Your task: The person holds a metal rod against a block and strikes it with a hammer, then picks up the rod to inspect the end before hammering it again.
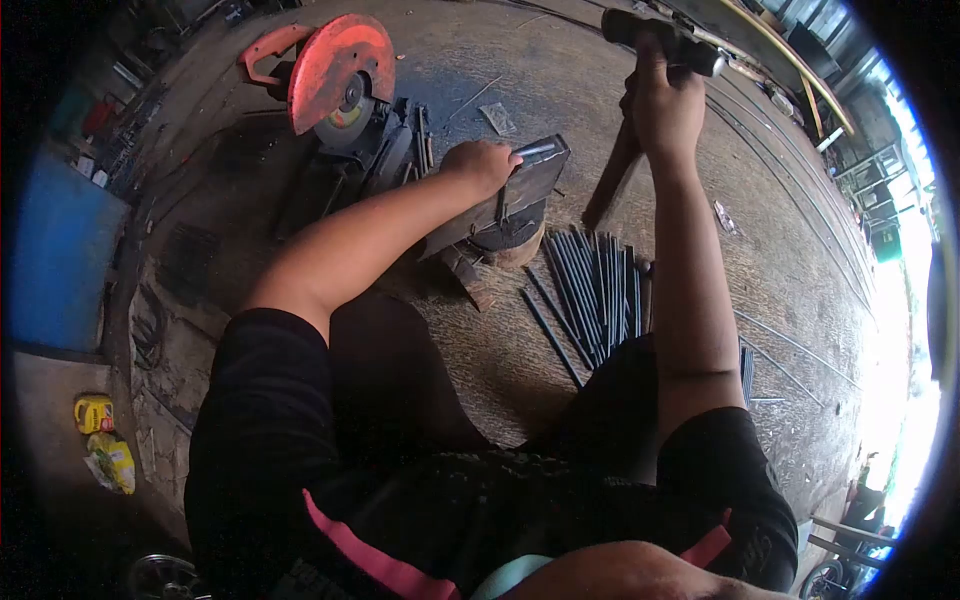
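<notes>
My right hand (pixel 668 112) is raised at the upper right, wrapped round a hammer (pixel 612 180) close to its dark steel head. The wooden handle slants down below the fist. My left hand (pixel 482 168) is closed on a metal rod (pixel 535 154), which lies along the top of a steel block (pixel 536 178). Most of the rod is hidden by that hand. Beneath the block stands a round wooden stump (pixel 518 252). Several cut metal rods (pixel 590 295) lie in a fanned pile right of the stump, in front of my legs.
An orange cut-off saw (pixel 345 75) stands on the floor at the upper left. Long metal bars (pixel 785 185) lie along the right side. A blue panel (pixel 62 255) and yellow packages (pixel 95 415) are at the far left. A clear plastic scrap (pixel 497 119) lies beyond the block.
</notes>
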Motion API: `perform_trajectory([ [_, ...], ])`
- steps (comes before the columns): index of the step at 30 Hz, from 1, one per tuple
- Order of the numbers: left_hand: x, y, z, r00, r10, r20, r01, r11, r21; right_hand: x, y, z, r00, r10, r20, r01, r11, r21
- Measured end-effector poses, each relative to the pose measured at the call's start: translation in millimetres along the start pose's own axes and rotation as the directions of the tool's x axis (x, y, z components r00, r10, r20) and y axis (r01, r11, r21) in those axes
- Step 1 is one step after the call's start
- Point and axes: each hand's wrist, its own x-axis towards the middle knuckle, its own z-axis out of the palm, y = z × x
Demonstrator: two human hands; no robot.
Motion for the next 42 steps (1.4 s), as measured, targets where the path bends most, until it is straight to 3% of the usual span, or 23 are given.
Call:
perform_trajectory([
  [2,-1.5,2.4,-0.7,0.999,0.042,-0.008,-0.042,0.998,0.038,-0.5,30.4,9.3,0.997,0.041,0.06,-0.033,0.991,-0.131],
  [4,3.9,-2.4,11.0,0.999,0.046,0.017,-0.047,0.998,0.029,-12.7,94.0,31.7,0.939,0.207,0.276,-0.002,0.803,-0.596],
  [5,7.2,-5.9,13.9,0.999,0.044,0.032,-0.045,0.999,0.025,-28.6,123.9,43.0,0.889,0.25,0.383,0.029,0.805,-0.592],
  [6,6.3,-5.5,12.7,0.999,-0.008,0.043,0.006,0.999,0.042,-39.9,113.3,41.7,0.894,0.259,0.365,-0.059,0.877,-0.478],
  [8,-3.0,-0.9,-1.6,0.998,-0.012,0.064,0.009,0.999,0.05,-37.7,96.7,39.2,0.858,0.347,0.378,-0.13,0.86,-0.494],
  [11,-6.8,1.0,-8.8,0.999,-0.014,0.037,0.011,0.998,0.065,-26.3,70.8,32.4,0.875,0.297,0.382,-0.085,0.872,-0.483],
  [13,-8.5,-3.0,-2.3,1.0,-0.022,0.011,0.021,0.998,0.064,-13.0,51.6,26.8,0.955,0.206,0.212,-0.089,0.884,-0.459],
  [17,-5.0,-10.8,5.8,0.998,0.038,-0.049,-0.038,0.999,0.002,-4.9,-3.5,10.2,0.975,-0.223,0.004,0.222,0.971,-0.084],
  [18,-3.6,-9.9,5.0,0.998,0.045,-0.046,-0.044,0.999,0.022,-14.2,-17.9,8.8,0.998,-0.035,0.06,0.034,0.999,0.016],
  [19,-1.8,-9.3,4.7,0.998,0.038,-0.04,-0.037,0.999,0.013,-10.8,0.0,14.4,0.997,-0.028,0.07,0.028,1.0,0.012],
  [21,-1.1,-5.6,4.3,0.999,0.035,0.004,-0.035,0.999,0.029,-17.1,65.6,34.2,0.982,0.032,0.186,0.017,0.967,-0.255],
  [23,-4.0,3.0,1.3,0.999,0.026,0.042,-0.03,0.996,0.079,-35.8,111.1,48.1,0.927,0.161,0.339,0.081,0.795,-0.601],
  [24,-7.8,6.5,-3.3,1.0,0.012,0.021,-0.013,0.998,0.066,-31.5,101.9,45.0,0.932,0.144,0.332,0.088,0.8,-0.593],
  [27,-15.2,12.0,-11.7,0.999,0.013,0.042,-0.017,0.996,0.084,-30.4,84.4,28.2,0.843,0.332,0.424,-0.154,0.903,-0.4],
  [29,-14.7,13.5,-13.4,0.998,-0.006,0.069,0.001,0.997,0.075,-18.9,80.4,24.6,0.893,0.332,0.304,-0.15,0.856,-0.494],
  [31,-10.4,7.3,-3.7,0.999,-0.003,0.051,0.002,1.0,0.023,-1.8,65.6,16.8,0.961,0.187,0.206,-0.081,0.897,-0.435],
  [33,-8.8,5.9,0.7,0.999,-0.001,0.043,0.002,0.999,-0.034,9.3,41.8,4.3,0.968,-0.232,0.099,0.252,0.923,-0.291],
  [35,-10.1,11.1,-10.5,0.993,-0.056,0.106,0.066,0.993,-0.094,-5.8,-4.5,0.9,0.999,-0.043,0.012,0.043,0.999,-0.022],
  [36,-8.0,10.3,-8.9,0.992,-0.056,0.11,0.066,0.994,-0.091,-4.6,7.1,3.7,0.999,-0.038,0.01,0.038,0.999,-0.02],
  [39,-2.9,8.8,-3.3,0.993,-0.036,0.108,0.043,0.997,-0.058,-10.2,82.8,29.0,0.993,-0.026,0.113,0.059,0.952,-0.3],
  [40,-2.6,10.2,-4.1,0.987,-0.057,0.149,0.063,0.997,-0.039,-17.7,108.6,34.5,0.938,0.208,0.277,0.001,0.798,-0.602],
  [41,0.1,10.9,-8.4,0.981,-0.076,0.179,0.08,0.997,-0.012,-33.1,100.7,33.5,0.873,0.188,0.451,0.118,0.814,-0.568],
  [42,4.2,10.3,-13.5,0.985,-0.07,0.161,0.07,0.998,0.005,-42.7,94.5,32.5,0.887,0.281,0.367,-0.074,0.871,-0.486],
])
